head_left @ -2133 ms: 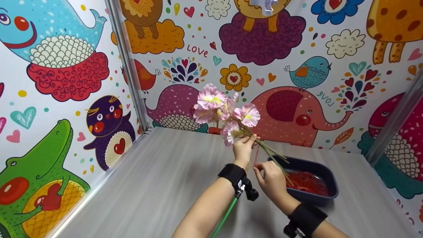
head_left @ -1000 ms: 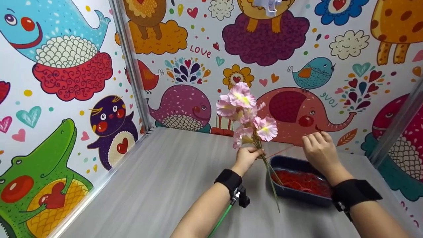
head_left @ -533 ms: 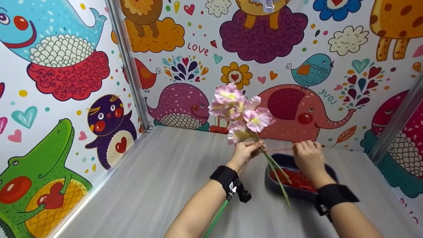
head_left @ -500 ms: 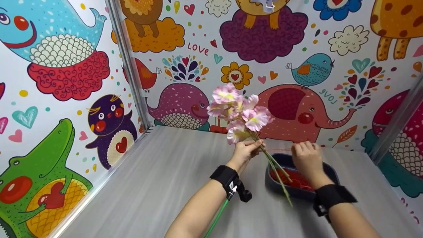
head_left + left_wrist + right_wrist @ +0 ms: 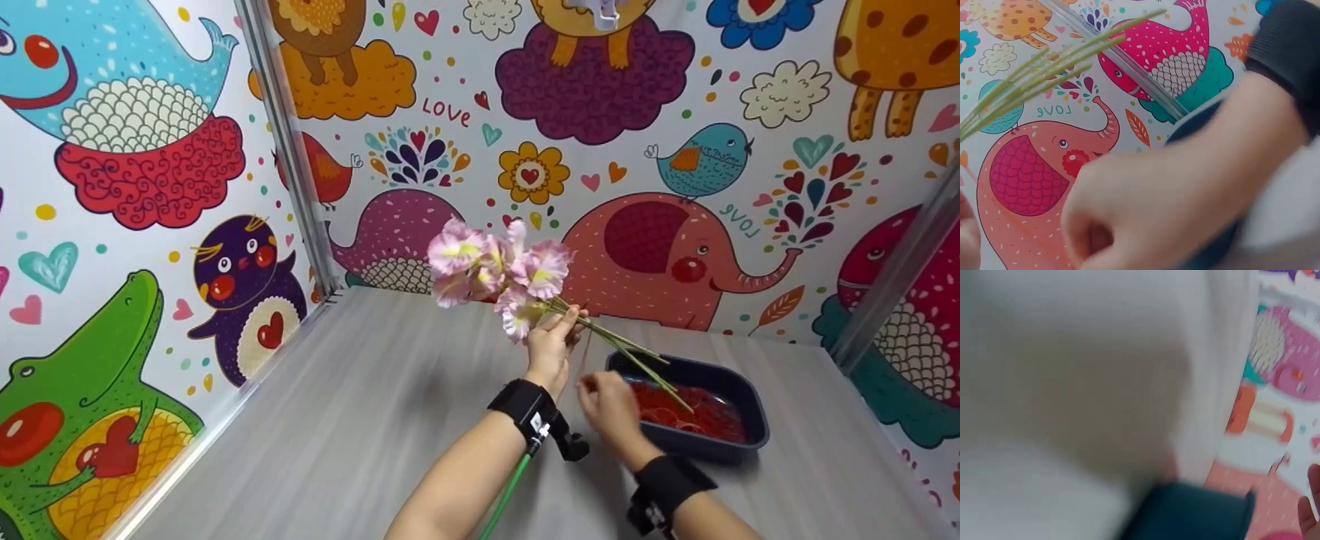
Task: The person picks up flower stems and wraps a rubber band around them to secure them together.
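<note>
Artificial flowers [image 5: 495, 266], a small bunch of pink blooms on thin green stems, sit raised above the grey surface [image 5: 360, 420], tilted so the heads lean left and the stems [image 5: 630, 352] trail down to the right over the dark blue tray [image 5: 754, 420]. Nearest to me, the right hand [image 5: 611, 409] hovers low, just beside the tray's near left corner and below the bunch; it is blurred, its fingers look loosely curled, and I cannot tell whether it pinches anything. In the left wrist view the same hand [image 5: 1174, 208] fills the frame, soft and out of focus, with the stems [image 5: 1033, 84] fanning out above it. A little further on, the left hand [image 5: 553, 341] grips the stems just under the blooms, fingers wrapped round them, clear of the surface. The tray holds a heap of red rubber bands [image 5: 686, 416]. Behind everything stands the cartoon-animal wall [image 5: 675, 247].

My read is that the bunch is being bound at the stems, and this is the middle of that step. The next move would call for the left hand to keep the stems tight together while the right hand works a band round them, close under the grip
</note>
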Motion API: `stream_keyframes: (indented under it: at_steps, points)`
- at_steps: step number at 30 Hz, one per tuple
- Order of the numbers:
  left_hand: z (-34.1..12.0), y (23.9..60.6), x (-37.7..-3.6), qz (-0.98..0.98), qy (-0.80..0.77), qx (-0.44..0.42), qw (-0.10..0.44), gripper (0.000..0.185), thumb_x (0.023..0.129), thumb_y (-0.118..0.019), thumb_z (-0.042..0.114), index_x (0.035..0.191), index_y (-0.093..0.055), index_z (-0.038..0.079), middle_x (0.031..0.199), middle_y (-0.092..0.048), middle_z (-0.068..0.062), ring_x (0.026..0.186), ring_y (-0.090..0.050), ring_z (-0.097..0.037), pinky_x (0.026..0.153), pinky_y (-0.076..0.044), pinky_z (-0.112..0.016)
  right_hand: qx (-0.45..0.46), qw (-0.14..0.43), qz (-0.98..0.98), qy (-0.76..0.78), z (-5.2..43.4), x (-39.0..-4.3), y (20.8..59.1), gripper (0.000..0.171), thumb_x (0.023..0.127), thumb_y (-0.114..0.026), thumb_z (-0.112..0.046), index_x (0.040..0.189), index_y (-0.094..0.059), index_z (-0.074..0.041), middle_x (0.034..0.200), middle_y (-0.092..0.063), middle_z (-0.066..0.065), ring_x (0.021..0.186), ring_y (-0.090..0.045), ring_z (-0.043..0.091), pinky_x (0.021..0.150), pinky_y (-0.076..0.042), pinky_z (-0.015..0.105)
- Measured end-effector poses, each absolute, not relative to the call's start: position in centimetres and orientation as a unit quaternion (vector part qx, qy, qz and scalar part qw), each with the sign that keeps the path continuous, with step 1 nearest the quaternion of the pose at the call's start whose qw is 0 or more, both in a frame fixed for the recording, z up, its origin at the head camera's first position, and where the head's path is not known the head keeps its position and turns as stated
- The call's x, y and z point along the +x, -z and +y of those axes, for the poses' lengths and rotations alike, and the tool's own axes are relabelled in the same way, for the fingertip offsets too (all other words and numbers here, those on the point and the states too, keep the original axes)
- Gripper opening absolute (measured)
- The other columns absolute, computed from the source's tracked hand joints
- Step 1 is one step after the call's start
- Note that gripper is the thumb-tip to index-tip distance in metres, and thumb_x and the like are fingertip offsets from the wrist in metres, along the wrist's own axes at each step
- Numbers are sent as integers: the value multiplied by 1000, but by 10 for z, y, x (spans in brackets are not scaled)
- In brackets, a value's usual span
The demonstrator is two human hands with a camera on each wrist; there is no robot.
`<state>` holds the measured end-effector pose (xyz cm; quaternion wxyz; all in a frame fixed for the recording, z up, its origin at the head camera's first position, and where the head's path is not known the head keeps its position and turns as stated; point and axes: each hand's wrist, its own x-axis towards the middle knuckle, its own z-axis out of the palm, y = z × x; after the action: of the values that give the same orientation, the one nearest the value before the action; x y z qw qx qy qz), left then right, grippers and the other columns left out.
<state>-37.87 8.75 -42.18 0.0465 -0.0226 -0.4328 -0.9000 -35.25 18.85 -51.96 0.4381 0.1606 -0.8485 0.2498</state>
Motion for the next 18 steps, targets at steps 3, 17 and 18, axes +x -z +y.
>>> stream_keyframes:
  at_steps: [3,17,18]
  points:
    - [86,425,-382,-468,879,-31,85,21,91,-64,2,101,-67,-16,84,-75,-15,63,-65,-1,60,-46,-15,168,428,-846,-268,173,-341,514,11,71,-75,0,71,-65,-4,68,-64,7,63,-59,21,56,-49,33]
    - [71,437,-394,-589,789,-47,168,20,87,-69,5,89,-72,-14,81,-73,-21,75,-72,-19,74,-57,-29,361,548,-748,-103,185,-322,426,7,77,-66,-3,71,-63,-3,63,-60,6,59,-53,23,53,-46,36]
    - [70,436,-395,-597,782,-53,171,19,87,-69,5,89,-72,-14,82,-73,-21,76,-72,-20,75,-57,-29,367,555,-742,-83,190,-323,417,11,81,-62,-4,71,-62,-2,63,-59,7,58,-53,24,52,-44,36]
